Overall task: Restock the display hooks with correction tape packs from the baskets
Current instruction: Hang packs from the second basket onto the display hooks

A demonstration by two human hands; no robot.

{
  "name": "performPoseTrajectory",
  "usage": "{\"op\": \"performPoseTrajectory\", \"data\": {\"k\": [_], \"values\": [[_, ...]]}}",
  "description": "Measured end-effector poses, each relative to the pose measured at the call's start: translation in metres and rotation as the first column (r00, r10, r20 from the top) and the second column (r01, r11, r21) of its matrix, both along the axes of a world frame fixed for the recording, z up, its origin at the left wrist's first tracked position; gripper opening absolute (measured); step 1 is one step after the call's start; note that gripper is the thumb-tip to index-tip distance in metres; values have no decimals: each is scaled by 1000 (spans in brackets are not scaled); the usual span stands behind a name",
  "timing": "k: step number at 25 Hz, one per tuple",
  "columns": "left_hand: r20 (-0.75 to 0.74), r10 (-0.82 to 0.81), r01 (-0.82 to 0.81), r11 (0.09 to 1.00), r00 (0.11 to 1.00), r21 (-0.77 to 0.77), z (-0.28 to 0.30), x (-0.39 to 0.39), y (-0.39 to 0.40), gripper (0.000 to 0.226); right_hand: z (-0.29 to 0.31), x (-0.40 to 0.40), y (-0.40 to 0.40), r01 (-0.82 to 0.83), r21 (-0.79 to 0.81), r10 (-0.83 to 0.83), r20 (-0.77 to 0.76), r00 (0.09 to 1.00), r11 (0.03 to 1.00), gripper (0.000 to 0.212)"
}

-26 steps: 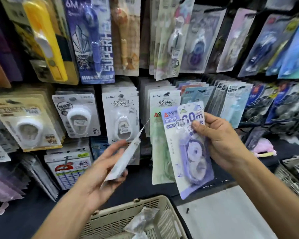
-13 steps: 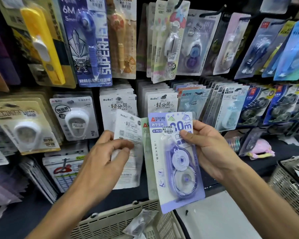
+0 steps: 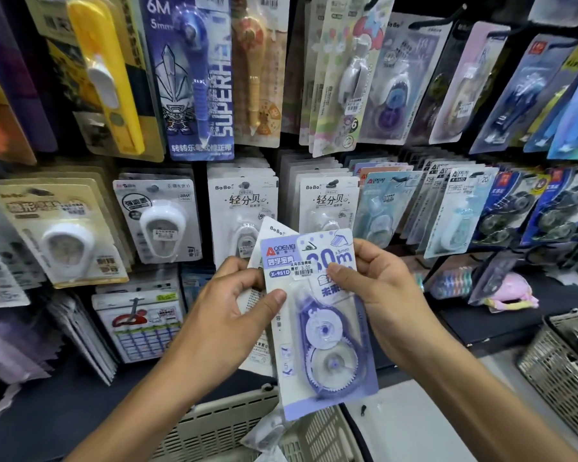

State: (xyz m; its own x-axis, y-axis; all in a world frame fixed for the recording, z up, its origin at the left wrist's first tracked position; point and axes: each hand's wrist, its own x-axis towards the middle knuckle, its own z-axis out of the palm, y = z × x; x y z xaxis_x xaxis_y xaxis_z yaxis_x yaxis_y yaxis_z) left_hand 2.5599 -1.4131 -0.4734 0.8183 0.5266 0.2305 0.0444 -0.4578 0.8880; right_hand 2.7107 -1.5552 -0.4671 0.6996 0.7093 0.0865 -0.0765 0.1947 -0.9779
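Both hands pinch packs at centre frame: the left hand point(image 3: 227, 315) holds a white BoBo pack point(image 3: 267, 235), the right hand point(image 3: 377, 295) the purple correction tape pack point(image 3: 317, 345) overlapping it; a beige basket point(image 3: 214, 425) sits at 6 o'clock.

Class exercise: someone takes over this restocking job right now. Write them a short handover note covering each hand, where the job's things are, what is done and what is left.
Left hand: pinches the left edge of the purple pack, with a white BoBo pack fanned behind it.
Right hand: holds the purple pack's right side, thumb on its front.
Both packs are in front of the display, not on any hook.
Cream basket sits below the hands with some stock in it; grey basket lies to the right.
Done: two packs picked up.
Left: hang each on its matching hook (BoBo row is just above), then probably continue from the baskets.
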Motion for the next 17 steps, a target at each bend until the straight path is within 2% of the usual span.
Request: {"op": "performPoseTrajectory", "data": {"k": [4, 7, 10, 17], "values": [[35, 65, -67, 997, 997, 34, 10, 4, 4, 22, 19, 19, -8, 137, -39, -141, -118, 983, 990, 15], [45, 111, -117, 978, 993, 171, 23, 5, 13, 16, 47, 70, -26, 339, -88, -345, -69, 936, 937, 14], [63, 100, -113, 958, 993, 265, 26, 5, 15, 23, 55, 111, -32, 488, -110, -491, 2, 871, 866, 16], [142, 32, -72, 954, 989, 292, 17, 11, 8, 30, 53, 153, -14, 523, -136, -520, 60, 852, 842, 20]]}}
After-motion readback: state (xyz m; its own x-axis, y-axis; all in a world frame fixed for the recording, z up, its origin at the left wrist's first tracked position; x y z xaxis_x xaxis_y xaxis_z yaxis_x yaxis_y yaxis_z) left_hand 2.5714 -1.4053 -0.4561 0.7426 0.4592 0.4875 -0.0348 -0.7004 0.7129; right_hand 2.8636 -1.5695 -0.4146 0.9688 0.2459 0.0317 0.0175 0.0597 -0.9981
